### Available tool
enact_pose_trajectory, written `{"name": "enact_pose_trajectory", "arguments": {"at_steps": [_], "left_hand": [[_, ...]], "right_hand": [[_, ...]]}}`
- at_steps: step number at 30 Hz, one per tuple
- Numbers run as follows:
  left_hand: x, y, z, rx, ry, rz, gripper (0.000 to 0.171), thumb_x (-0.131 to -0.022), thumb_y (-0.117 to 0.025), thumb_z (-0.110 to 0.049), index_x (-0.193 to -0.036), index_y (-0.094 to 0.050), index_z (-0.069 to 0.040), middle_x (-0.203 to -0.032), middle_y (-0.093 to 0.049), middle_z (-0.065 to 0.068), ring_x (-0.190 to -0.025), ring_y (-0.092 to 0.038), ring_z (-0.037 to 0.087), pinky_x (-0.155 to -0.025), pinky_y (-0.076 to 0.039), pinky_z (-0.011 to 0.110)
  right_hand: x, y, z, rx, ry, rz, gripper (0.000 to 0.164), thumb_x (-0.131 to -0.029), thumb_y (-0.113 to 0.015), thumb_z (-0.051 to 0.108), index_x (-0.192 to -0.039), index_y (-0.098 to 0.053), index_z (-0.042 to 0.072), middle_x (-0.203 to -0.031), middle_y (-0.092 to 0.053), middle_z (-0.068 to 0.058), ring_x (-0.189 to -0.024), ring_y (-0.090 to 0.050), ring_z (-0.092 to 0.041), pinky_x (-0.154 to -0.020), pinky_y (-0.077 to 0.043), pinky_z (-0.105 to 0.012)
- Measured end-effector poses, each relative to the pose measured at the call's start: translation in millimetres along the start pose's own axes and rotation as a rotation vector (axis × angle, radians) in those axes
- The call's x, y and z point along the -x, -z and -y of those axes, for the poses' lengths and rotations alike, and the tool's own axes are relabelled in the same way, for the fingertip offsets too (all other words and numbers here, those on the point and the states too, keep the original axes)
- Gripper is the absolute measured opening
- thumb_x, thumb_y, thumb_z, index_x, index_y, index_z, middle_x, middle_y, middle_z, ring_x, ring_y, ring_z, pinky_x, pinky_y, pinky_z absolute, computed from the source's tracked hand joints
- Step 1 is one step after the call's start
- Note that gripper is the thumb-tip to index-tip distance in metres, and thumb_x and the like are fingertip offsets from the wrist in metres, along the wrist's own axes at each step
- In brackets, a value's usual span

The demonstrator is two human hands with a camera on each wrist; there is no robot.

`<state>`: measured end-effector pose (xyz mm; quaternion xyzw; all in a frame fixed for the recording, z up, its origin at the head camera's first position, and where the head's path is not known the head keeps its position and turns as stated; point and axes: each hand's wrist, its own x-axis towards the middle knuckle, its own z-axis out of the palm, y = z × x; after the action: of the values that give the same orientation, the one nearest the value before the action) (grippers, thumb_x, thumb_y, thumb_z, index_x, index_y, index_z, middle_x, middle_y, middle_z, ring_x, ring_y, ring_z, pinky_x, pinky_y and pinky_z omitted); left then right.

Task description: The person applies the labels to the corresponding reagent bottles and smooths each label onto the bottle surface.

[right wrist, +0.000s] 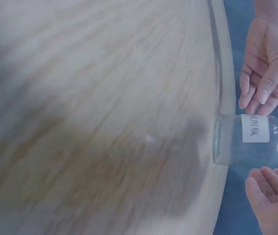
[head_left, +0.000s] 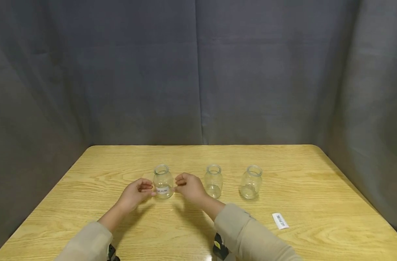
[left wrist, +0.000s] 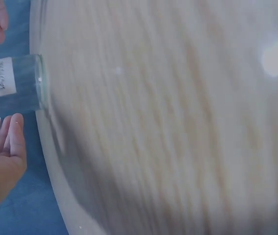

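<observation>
On the table a clear glass jar [head_left: 163, 178] stands upright, with a white paper label [head_left: 162, 190] across its front. To its left is my left hand [head_left: 135, 193], its thumb tip right at the label's left end. My right hand [head_left: 191, 188] flanks the other side, thumb at the label's right end. In the left wrist view the fingers of the left hand [left wrist: 4, 156] are spread beside the jar [left wrist: 26, 83], not wrapped round it. The right wrist view shows the right hand's fingers [right wrist: 268, 188] loosely extended below the jar [right wrist: 232, 142], its thumb close to the glass.
Two more glass jars, a middle one [head_left: 213, 183] and a right one [head_left: 250, 183], stand unlabelled in a row to the right. Nearer the front right lies a loose white label [head_left: 280, 220] with dark writing. Grey curtains [head_left: 198, 72] surround the wooden table [head_left: 316, 188].
</observation>
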<state>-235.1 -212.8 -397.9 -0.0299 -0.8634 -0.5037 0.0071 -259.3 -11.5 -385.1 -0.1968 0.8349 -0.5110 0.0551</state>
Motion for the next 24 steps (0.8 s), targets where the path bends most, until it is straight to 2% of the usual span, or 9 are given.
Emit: {"name": "enact_pose_trajectory", "arguments": {"at_steps": [6, 15, 24], "left_hand": [[8.9, -0.7, -7.4, 0.037, -0.002, -0.008, 0.037, -0.077, -0.063, -0.007, -0.108, -0.048, 0.008, -0.101, -0.052, 0.017, -0.09, -0.052, 0.025, -0.073, -0.046, 0.029], [18.8, -8.5, -22.7, 0.121, -0.026, 0.029, 0.03, -0.078, -0.061, -0.003, -0.104, -0.05, 0.008, -0.097, -0.055, 0.015, -0.086, -0.053, 0.022, -0.072, -0.045, 0.028], [25.6, -23.7, -37.0, 0.204, -0.044, 0.16, 0.034, -0.079, -0.061, -0.009, -0.107, -0.049, 0.007, -0.099, -0.052, 0.016, -0.087, -0.051, 0.02, -0.077, -0.044, 0.031]], "right_hand": [[12, 12, 4, 0.016, 0.021, 0.062, 0.03, -0.079, -0.061, 0.009, -0.104, -0.052, -0.005, -0.099, -0.056, -0.015, -0.09, -0.053, -0.025, -0.074, -0.046, -0.032], [32, 31, 0, 0.013, 0.044, 0.124, 0.032, -0.081, -0.06, 0.015, -0.105, -0.051, -0.003, -0.1, -0.056, -0.014, -0.092, -0.051, -0.025, -0.077, -0.045, -0.037], [51, 48, -5, -0.023, 0.048, 0.154, 0.033, -0.081, -0.059, 0.017, -0.107, -0.051, -0.003, -0.099, -0.056, -0.013, -0.09, -0.05, -0.023, -0.077, -0.044, -0.038]]}}
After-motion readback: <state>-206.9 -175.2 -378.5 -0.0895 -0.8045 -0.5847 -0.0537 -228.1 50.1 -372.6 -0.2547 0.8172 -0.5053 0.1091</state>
